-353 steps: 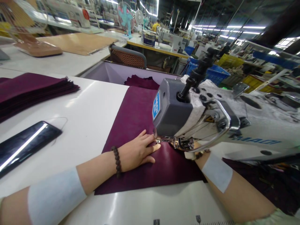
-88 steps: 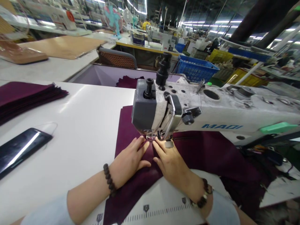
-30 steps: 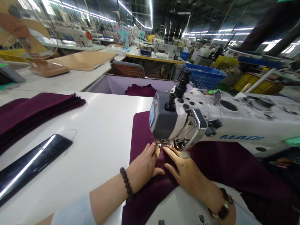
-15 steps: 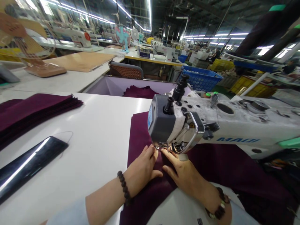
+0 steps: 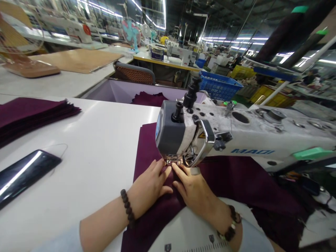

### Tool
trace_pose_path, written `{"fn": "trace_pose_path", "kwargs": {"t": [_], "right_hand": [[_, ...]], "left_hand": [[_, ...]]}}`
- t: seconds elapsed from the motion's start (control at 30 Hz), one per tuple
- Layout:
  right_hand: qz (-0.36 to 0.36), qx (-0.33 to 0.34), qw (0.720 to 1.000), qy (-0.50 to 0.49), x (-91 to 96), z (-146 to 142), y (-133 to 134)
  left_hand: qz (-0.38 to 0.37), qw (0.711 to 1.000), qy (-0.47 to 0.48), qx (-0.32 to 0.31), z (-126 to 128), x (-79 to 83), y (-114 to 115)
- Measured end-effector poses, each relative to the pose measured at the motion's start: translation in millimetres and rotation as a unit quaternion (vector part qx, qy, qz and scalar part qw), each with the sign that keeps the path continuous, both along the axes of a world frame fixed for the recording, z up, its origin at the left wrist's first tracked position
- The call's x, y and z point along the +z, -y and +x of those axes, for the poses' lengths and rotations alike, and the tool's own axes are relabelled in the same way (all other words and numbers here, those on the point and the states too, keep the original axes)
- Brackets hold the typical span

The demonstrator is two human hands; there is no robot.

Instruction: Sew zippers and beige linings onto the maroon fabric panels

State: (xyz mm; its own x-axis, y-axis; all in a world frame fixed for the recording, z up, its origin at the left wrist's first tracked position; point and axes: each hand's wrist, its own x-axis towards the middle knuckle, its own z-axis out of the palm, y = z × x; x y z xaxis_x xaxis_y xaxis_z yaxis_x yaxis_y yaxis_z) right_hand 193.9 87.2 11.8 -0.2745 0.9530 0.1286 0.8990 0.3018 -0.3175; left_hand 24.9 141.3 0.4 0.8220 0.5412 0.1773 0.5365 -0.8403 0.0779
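Head view: from far away, I see two bare hands at a white sewing machine point(image 5: 246, 134) with a dark grey front. The wine-red cloth point(image 5: 154, 224) lies on the white counter point(image 5: 99, 140), under the machine's little metal foot point(image 5: 168, 161), and there is more of it to the right, below the machine's long arm. The left hand point(image 5: 151, 183) lies on the cloth with its palm down. Its grip is spread: the thumb sticks out to the side, and the fingertips are just beside the metal foot. The right hand point(image 5: 198, 190) is on the cloth too, near the left one. Its grip is also spread, and its pointing finger reaches almost to the foot. I see a dark bead bracelet point(image 5: 127, 208) around the left wrist and a mixed bead bracelet point(image 5: 231, 228) around the right one. Over on the left of the counter, I see a pile of cloth pieces point(image 5: 34, 113), and nearer to the person a shiny black thing point(image 5: 28, 175). Ruler marks point(image 5: 204, 247) show at the near side. Behind the counter is a pale purple bin point(image 5: 115, 91) with a red-purple heap point(image 5: 149, 99) inside. A blue basket point(image 5: 220, 85) stands behind the machine.
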Motion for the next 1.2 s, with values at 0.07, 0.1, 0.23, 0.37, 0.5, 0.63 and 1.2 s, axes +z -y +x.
{"fn": "trace_pose_path", "kwargs": {"t": [0.07, 0.1, 0.23, 0.37, 0.5, 0.63, 1.2], "right_hand": [[0.001, 0.0, 1.0, 0.006, 0.6, -0.7, -0.5], [0.0, 0.0, 1.0, 0.011, 0.8, -1.0, -0.6], [0.0, 0.001, 1.0, 0.027, 1.9, -2.4, -0.6], [0.012, -0.004, 0.999, 0.031, 1.9, -2.7, -1.6], [0.009, -0.007, 0.999, 0.047, 0.1, -2.2, -3.7], [0.013, -0.011, 0.998, 0.061, -1.7, -2.7, -5.6], [0.037, -0.012, 0.998, 0.051, -8.8, -5.6, -9.5]], "left_hand": [[-0.009, 1.0, -0.002, 0.002, 0.4, 0.9, -0.6], [-0.014, 1.0, -0.003, 0.005, 0.6, 1.3, -0.9], [-0.02, 1.0, 0.001, -0.001, -0.2, 1.9, -2.1], [-0.027, 0.999, 0.032, -0.005, -1.7, 1.7, -4.0], [-0.028, 0.999, 0.026, -0.002, -1.2, 4.3, -6.1], [-0.034, 0.999, 0.017, -0.004, 0.0, 5.9, -8.0], [-0.03, 1.0, 0.0, -0.002, -1.0, 5.4, -15.0]]}}
